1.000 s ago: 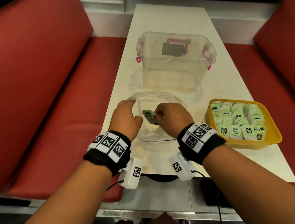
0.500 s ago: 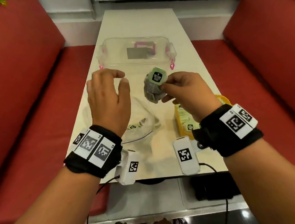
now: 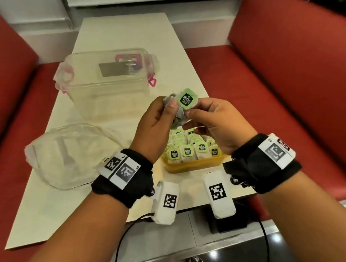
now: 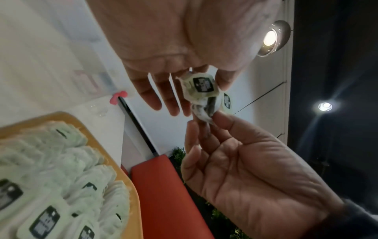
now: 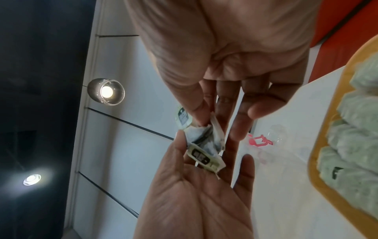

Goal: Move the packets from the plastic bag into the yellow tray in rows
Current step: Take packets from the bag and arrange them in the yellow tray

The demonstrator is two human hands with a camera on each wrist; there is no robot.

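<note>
The pale desk (image 3: 125, 34) carries a clear lidded box (image 3: 107, 82), a crumpled plastic bag (image 3: 66, 157) and the packet-filled yellow tray (image 3: 193, 165).

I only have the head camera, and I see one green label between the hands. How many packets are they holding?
Observer: At least two. The left wrist view shows a second label behind the first packet.
Operator: Are they apart?
Observer: I cannot tell. In the right wrist view, crumpled paper lies between the two labels.
Operator: Who grips what?
Observer: In the left wrist view the left hand pinches the first packet with thumb and forefinger, its other fingers straight. The right hand pinches the crumpled paper below.
</note>
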